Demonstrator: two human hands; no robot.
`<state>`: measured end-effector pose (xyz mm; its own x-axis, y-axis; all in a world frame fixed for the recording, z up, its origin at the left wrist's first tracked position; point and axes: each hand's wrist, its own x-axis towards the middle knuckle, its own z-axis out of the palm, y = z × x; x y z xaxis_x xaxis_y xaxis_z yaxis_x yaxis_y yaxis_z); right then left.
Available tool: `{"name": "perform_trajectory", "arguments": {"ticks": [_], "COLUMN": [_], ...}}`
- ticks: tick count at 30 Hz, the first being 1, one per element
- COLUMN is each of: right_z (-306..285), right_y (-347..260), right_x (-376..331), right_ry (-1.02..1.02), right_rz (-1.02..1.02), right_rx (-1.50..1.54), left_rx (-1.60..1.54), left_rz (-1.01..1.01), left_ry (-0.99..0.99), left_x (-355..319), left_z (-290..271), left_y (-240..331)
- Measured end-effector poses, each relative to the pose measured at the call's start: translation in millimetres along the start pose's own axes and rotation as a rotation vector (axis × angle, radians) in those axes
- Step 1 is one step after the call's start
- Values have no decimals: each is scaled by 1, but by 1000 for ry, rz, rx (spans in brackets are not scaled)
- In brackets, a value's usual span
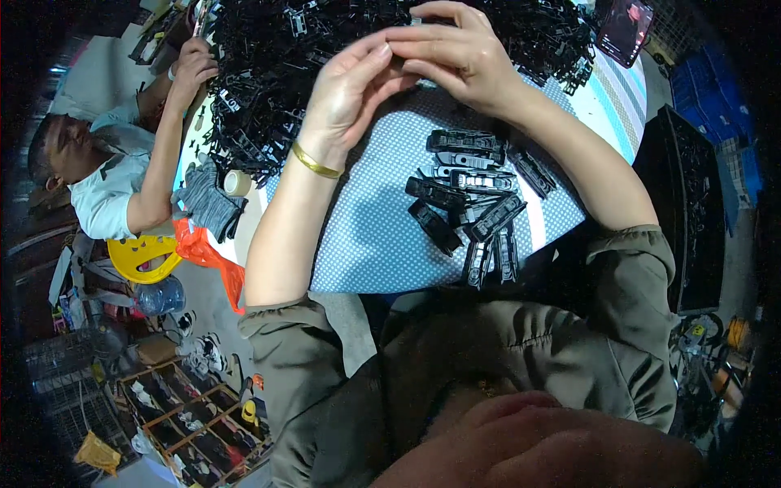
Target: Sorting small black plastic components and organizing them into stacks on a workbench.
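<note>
In the head view, the person's left hand [346,89] and right hand [468,57] meet over the far part of the table, fingertips together. The left hand is half curled, its thumb and forefinger drawn close; the right hand is bent with its fingers slightly spread. Whether anything small is pinched between them, I cannot tell. A bracelet [316,161] circles the left wrist. Just beyond and to the left of the hands spreads a big heap [264,69] of black plastic parts. Nearer the person, below the right hand, a loose group of black clips [480,183] lies on the dotted tablecloth [362,260], some overlapping. Left of the left forearm are a grey glove [207,199] and a tape roll [237,183] beside it. A co-worker's hand [194,71] is at the table's left edge, and a phone [625,31] is at the far right.
</note>
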<state>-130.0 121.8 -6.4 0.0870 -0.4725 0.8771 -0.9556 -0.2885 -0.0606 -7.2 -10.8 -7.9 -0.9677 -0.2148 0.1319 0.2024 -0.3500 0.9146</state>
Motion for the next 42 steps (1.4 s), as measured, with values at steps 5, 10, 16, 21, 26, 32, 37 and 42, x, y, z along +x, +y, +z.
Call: {"name": "perform_trajectory", "arguments": {"ticks": [5,10,16,21,26,32,37,42], "right_z": [7,23,46,34,33,27,10,7], "right_y": [0,29,19,17,13,18,25,21], "right_x": [-6,-23,-26,-17,-22,-24,-27,-20], "right_ry": [219,-170,-495,-595,-462,-517,-418,-520], "right_rz": [629,128,224,268,202,256,570,622], "right_rx": [430,-72,-237,-207,-284,-266,-61,-92], "left_rx": [65,136,240,98,-13,5,-12,-9], "left_rz": [75,-209,-457,-403,-382,-381,-400,-405], "left_ry": [229,191,31,78,115,112,125,125], "left_x": [-7,-25,-35,-38,-37,-40,-39,-40], "left_z": [-14,-25,0,0,-2,0,-2,-2], "left_y": [33,24,-15,-16,-19,-23,-22,-21]}}
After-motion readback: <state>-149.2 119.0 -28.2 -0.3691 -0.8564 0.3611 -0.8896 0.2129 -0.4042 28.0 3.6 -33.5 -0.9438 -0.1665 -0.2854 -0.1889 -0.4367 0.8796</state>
